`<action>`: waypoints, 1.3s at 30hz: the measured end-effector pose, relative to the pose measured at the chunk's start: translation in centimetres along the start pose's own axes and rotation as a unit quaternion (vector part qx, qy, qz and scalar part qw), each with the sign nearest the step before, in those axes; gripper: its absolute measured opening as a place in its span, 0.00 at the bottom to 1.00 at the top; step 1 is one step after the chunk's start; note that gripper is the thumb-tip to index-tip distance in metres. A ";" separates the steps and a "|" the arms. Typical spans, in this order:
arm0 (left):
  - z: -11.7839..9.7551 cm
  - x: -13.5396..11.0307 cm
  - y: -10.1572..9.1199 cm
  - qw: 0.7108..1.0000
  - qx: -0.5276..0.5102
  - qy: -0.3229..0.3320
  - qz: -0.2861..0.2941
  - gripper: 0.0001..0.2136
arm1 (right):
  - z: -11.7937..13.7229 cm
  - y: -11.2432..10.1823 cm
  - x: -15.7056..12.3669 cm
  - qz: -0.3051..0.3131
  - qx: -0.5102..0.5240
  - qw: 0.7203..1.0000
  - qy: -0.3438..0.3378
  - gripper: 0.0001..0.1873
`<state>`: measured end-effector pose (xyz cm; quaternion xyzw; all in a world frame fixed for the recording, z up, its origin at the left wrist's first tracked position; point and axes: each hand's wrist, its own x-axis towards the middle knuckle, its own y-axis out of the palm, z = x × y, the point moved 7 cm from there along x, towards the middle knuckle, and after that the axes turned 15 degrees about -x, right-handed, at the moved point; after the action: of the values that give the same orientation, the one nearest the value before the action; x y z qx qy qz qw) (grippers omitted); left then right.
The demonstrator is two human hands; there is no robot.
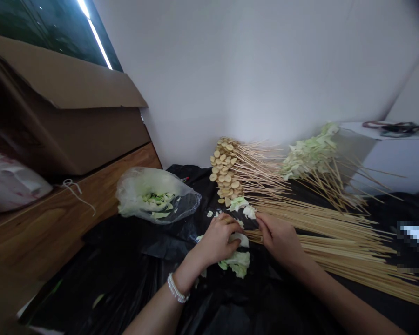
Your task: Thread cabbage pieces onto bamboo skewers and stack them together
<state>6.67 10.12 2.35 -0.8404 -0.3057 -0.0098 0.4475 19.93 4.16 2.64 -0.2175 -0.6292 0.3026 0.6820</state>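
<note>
Pale green cabbage pieces [234, 263] lie torn on a black plastic sheet [125, 265], near the middle of the covered worktop and directly under the person's hands. The left hand [218, 239], with a white pearl bracelet [176, 287] on its wrist, is bending its fingers [226, 223] down over the cabbage, and a whitish piece sits just beside them, but I cannot tell if they really grasp it. The right hand [277, 237] is just beside the left one, and its fingers [260, 225] are drawn together close to the ends of a wide bundle of long bamboo skewers [335, 242]. If they hold a skewer is not clear. This bundle spreads toward the right edge of the worktop. Nearer to the back edge stand a fan of skewers threaded with round tan slices [225, 170] and, to its right, a heap of skewers threaded with pale cabbage [310, 156]. Left of the hands, a clear plastic bag [153, 195] with more cabbage inside rests on the black sheet. Past the left edge of the sheet is bare wooden worktop [56, 223], with a white string [77, 193] and a white bag [10, 184] on it. A brown cardboard box [66, 107] stands behind them, against a white wall [251, 70].
</note>
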 end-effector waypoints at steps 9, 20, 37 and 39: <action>0.0 0.1 -1.2 0.998 -0.030 -0.019 -0.056 0.07 | -0.5 -0.2 0.1 -0.006 0.011 1.000 0.023 0.14; 4.7 -0.4 -4.3 0.926 -0.205 -0.139 -0.284 0.09 | -0.2 -0.3 0.0 -0.002 0.053 0.998 0.027 0.13; 6.5 -0.6 -3.9 0.841 -0.402 -0.151 -0.330 0.13 | 0.8 1.6 -0.6 0.089 0.062 0.994 -0.013 0.16; 6.1 -0.5 -3.8 0.848 -0.394 -0.145 -0.322 0.13 | 0.7 1.7 -0.7 0.089 0.050 0.995 -0.007 0.16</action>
<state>2.67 16.09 1.39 -0.7922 -0.5912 -0.1511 0.0007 18.94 4.86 1.11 -0.2361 -0.5967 0.3945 0.6577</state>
